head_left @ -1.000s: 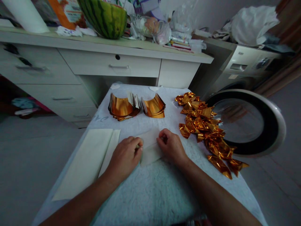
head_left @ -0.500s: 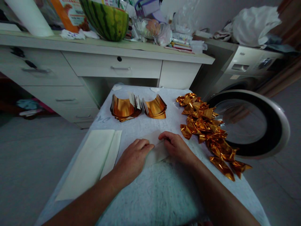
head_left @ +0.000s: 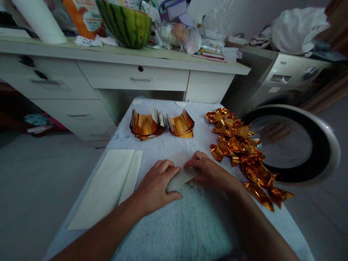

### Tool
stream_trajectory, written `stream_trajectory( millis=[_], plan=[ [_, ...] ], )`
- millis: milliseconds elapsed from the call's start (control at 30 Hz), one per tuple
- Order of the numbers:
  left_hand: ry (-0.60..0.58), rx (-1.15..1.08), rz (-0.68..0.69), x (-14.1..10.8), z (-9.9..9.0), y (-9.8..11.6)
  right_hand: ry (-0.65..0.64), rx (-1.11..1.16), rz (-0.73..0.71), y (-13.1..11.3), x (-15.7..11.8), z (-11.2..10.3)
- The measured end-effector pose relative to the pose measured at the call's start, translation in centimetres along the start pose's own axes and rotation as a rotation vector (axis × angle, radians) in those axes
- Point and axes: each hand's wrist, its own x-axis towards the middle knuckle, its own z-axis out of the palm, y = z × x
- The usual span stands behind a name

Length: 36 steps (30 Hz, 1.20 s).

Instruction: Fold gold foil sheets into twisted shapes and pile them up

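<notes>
A small pale sheet of paper (head_left: 179, 177) lies on the cloth-covered table between my hands. My left hand (head_left: 157, 185) rests on its left side, the fingertips pressing the paper and the thumb spread toward me. On the right side my right hand (head_left: 205, 170) pinches the paper's edge between thumb and fingers. Left of my left hand lies a stack of pale sheets (head_left: 106, 185). Beyond my hands stand two curved stacks of gold foil sheets, the left one (head_left: 145, 125) and the right one (head_left: 181, 125). Folded gold foil pieces (head_left: 236, 141) form a long pile at the right.
Behind the table (head_left: 174, 235) is a white desk (head_left: 160, 78) with drawers, holding a cut watermelon (head_left: 127, 27), bags and an orange packet (head_left: 87, 18). To the right, the round door (head_left: 320, 145) of a washing machine (head_left: 285, 78) stands open beside the table.
My left thumb has spread away from the fingers toward me. My right hand has turned slightly, its thumb now lower on the paper. The whole view has shifted a little.
</notes>
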Motion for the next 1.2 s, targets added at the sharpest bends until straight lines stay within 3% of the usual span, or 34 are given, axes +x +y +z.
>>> stream_trajectory(
  millis=[233,367,933,1067,1200],
  plan=[
    [0.018,0.021,0.029,-0.2,-0.1,0.1,0.093,0.028,-0.145,0.2,-0.1,0.2],
    [0.031,0.014,0.042,-0.3,-0.3,0.0,0.08,0.081,-0.218,0.5,0.3,0.5],
    [0.082,-0.03,-0.141,0.0,-1.0,0.8,0.184,0.119,0.02,0.2,1.5,2.0],
    [0.123,-0.012,-0.181,-0.5,-3.7,1.2,0.184,0.139,0.04,0.2,1.6,2.1],
    [0.253,0.155,-0.335,0.2,-8.0,-1.9,0.194,0.147,0.046,0.3,1.6,2.2]
  ],
)
